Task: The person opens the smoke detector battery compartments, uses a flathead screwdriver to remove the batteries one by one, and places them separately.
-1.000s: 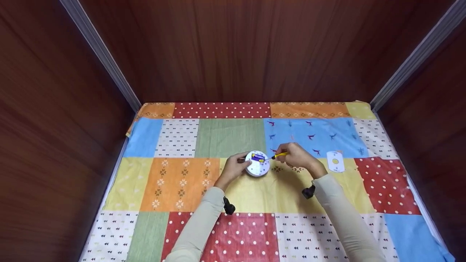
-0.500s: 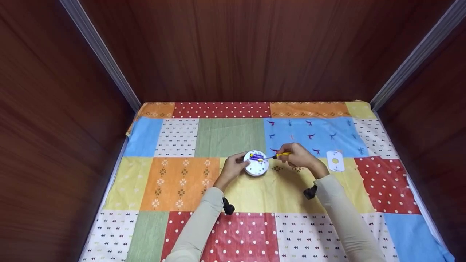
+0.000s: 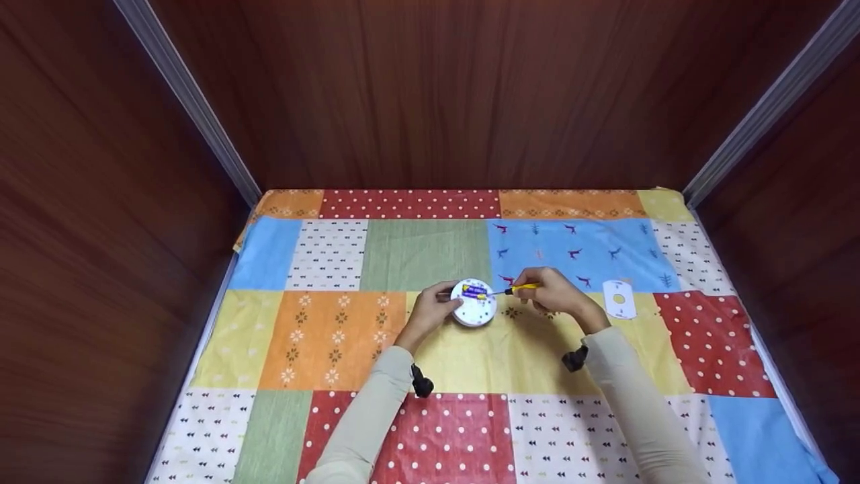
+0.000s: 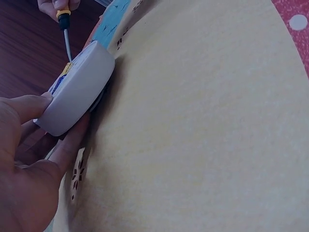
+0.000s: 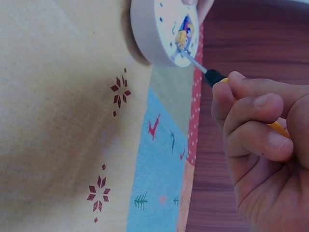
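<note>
My left hand (image 3: 430, 313) holds a white round battery-powered device (image 3: 478, 314) by its left edge, thumb on the upper face and fingers underneath, as the left wrist view shows of the device (image 4: 79, 94). In its recess lie purple and yellow batteries (image 3: 473, 292). From the right, my right hand (image 3: 556, 292) grips a screwdriver (image 3: 526, 287) with a yellow and black handle. In the right wrist view the screwdriver (image 5: 212, 76) has its tip at the yellow end of a battery (image 5: 182, 37). The device is tilted, just above or against the cloth; I cannot tell which.
On the cloth to the right lies a flat white plate (image 3: 619, 299) with rounded ends and a hole in the middle. A patchwork cloth (image 3: 342, 343) covers the table. Dark wood panels (image 3: 430, 94) stand at the back and both sides.
The device shifts slightly left and then back a little, with a small turn. The screwdriver tip stays at the batteries, and my right hand has moved slightly right.
</note>
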The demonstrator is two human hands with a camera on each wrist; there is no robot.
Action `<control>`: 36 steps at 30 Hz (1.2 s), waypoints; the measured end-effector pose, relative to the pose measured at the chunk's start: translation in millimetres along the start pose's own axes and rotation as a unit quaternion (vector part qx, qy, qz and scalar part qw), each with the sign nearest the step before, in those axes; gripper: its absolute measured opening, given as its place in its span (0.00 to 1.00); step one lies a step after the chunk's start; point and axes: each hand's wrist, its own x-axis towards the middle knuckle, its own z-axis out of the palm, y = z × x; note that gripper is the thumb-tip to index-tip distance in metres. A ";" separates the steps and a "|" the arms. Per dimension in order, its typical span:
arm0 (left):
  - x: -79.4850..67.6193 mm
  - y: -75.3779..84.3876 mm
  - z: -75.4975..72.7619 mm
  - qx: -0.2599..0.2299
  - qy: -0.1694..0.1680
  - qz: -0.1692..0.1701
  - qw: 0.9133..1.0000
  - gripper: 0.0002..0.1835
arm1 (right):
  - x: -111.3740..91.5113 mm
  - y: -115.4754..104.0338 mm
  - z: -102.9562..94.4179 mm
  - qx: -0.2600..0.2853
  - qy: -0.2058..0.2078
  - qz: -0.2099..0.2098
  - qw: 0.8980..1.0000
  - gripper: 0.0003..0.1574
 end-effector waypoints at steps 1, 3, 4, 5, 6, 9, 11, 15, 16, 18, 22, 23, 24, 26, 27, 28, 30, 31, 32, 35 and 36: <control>-0.3 0.0 -0.2 0.002 -0.001 -0.002 1.000 0.22 | 0.3 0.1 0.3 0.000 0.000 0.001 1.000 0.08; -1.1 0.5 -0.5 0.003 -0.002 -0.004 1.000 0.22 | 0.9 1.3 0.6 0.005 0.001 0.002 1.000 0.08; -1.8 0.5 -0.8 0.002 -0.002 -0.006 1.000 0.21 | 1.2 2.3 0.7 0.009 0.002 0.003 1.000 0.08; -2.1 0.5 -1.0 0.002 -0.001 -0.006 1.000 0.21 | 1.7 3.5 0.9 0.015 0.001 0.004 1.000 0.09; -2.1 0.2 -1.2 0.002 0.001 -0.006 1.000 0.21 | 2.1 4.6 1.2 0.024 0.000 0.006 1.000 0.09; -2.4 -0.8 -1.5 -0.007 0.005 -0.011 1.000 0.21 | 2.4 8.8 1.5 0.054 -0.004 0.012 0.998 0.11; -2.6 -0.9 -1.6 -0.014 0.007 -0.015 1.000 0.21 | 2.2 11.6 1.6 0.074 -0.006 0.017 0.997 0.12; -2.5 -1.5 -1.3 -0.022 0.005 -0.021 1.000 0.21 | 1.0 17.0 1.3 0.095 -0.008 0.022 0.995 0.14; -2.4 -1.6 -1.1 -0.022 0.005 -0.021 1.000 0.21 | 0.6 18.2 1.1 0.095 -0.008 0.022 0.995 0.14; -2.0 -1.7 -0.7 -0.021 0.005 -0.020 1.000 0.21 | 0.0 20.3 0.5 0.092 -0.008 0.020 0.996 0.15; -1.7 -1.1 -0.7 -0.019 0.006 -0.016 1.000 0.21 | -1.6 21.7 -1.3 0.091 0.000 0.016 0.996 0.18; -1.4 -1.2 -1.0 -0.018 0.007 -0.013 1.000 0.21 | -1.7 21.8 -1.7 0.089 0.002 0.014 0.996 0.18; -1.4 -0.9 -1.1 -0.016 0.007 -0.011 1.000 0.21 | -1.6 21.7 -2.0 0.089 0.002 0.014 0.996 0.17; -1.5 -0.8 -1.4 -0.010 0.007 -0.006 1.000 0.21 | -0.8 21.7 -1.7 0.086 0.000 0.012 0.996 0.16; -1.6 -0.7 -1.5 -0.007 0.006 -0.003 1.000 0.21 | -0.3 21.5 -1.4 0.085 -0.002 0.013 0.996 0.15; -1.6 -0.5 -1.4 -0.004 0.005 -0.002 1.000 0.21 | 0.1 21.3 -1.0 0.086 -0.003 0.013 0.996 0.14; -1.4 -0.4 -1.2 0.002 0.004 0.000 1.000 0.21 | 0.5 20.8 -0.3 0.089 -0.004 0.015 0.996 0.14; -1.3 -0.4 -1.1 0.005 0.003 0.000 1.000 0.21 | 0.5 20.6 -0.1 0.090 -0.003 0.016 0.996 0.13; -1.1 -0.5 -1.0 0.007 0.003 0.000 1.000 0.21 | 0.6 20.6 -0.1 0.089 -0.001 0.016 0.996 0.13; -1.0 -0.8 -1.0 0.009 0.003 -0.002 1.000 0.21 | 0.3 20.4 0.0 0.086 0.003 0.012 0.996 0.13; -1.3 -0.6 -1.0 0.010 0.003 -0.002 1.000 0.20 | 0.2 20.4 0.1 0.084 0.005 0.010 0.996 0.12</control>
